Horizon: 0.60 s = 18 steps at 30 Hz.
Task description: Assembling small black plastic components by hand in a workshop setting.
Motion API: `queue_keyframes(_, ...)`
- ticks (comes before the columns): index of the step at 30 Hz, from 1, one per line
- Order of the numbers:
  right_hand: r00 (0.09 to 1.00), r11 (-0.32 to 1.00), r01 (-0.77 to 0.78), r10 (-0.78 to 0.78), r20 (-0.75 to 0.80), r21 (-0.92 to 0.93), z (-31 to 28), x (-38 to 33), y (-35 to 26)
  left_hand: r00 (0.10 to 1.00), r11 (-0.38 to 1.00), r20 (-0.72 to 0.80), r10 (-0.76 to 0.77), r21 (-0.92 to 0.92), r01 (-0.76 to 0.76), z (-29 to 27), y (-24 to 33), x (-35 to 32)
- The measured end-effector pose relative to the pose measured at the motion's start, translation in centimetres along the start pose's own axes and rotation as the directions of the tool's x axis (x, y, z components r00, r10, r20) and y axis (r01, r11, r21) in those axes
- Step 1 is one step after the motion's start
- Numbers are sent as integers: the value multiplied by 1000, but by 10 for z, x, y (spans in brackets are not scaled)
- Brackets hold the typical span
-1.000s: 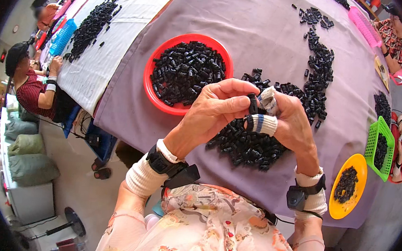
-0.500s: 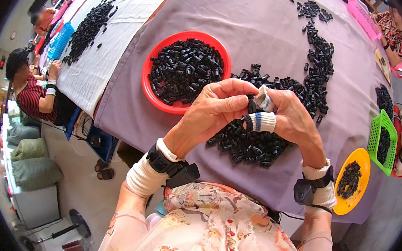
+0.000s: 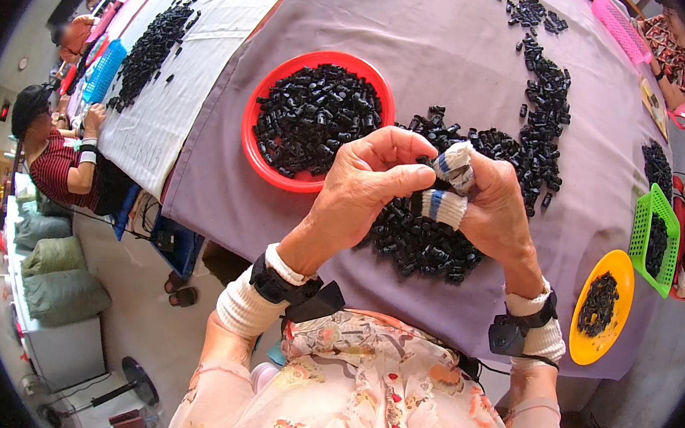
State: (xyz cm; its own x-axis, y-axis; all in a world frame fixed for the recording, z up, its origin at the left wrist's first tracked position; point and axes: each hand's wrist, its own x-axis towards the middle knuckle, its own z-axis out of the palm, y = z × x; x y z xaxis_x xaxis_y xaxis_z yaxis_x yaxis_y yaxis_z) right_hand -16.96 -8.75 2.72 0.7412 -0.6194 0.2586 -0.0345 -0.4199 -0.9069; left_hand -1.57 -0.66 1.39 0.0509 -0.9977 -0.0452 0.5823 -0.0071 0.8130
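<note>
Your left hand (image 3: 366,179) and right hand (image 3: 497,201) are pinching a small black piece (image 3: 424,162) above the dark pile (image 3: 425,250). It is likely feeling light, stiff and slick, its sides offering the best hold.

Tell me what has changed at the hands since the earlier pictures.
The left hand has moved its thumb slightly right, toward the finger covers of the right hand. The small black piece, plainer between the hands earlier, is now mostly hidden in the left hand's pinch. No pick-up or release shows. The red basin, black heap and yellow plate stay put; the view itself shifts slightly.
</note>
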Motion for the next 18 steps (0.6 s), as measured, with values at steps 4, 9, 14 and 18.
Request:
queue_keyframes(4,1000,998,-5,4,-25,-57,1,-1,0,996,997,-83,44,68,-38,4,-1,1)
queue_keyframes(9,1000,998,-18,16,-26,-63,3,-1,0,993,1000,-122,-10,15,12,1,-2,0)
queue_keyframes(14,998,999,-43,42,-43,-14,5,-1,3,994,999,-107,-22,-41,18,-4,-5,0)
queue_keyframes(18,998,999,-44,43,-47,-19,6,-2,6,997,1000,-76,17,-23,-19,-3,-4,-2)
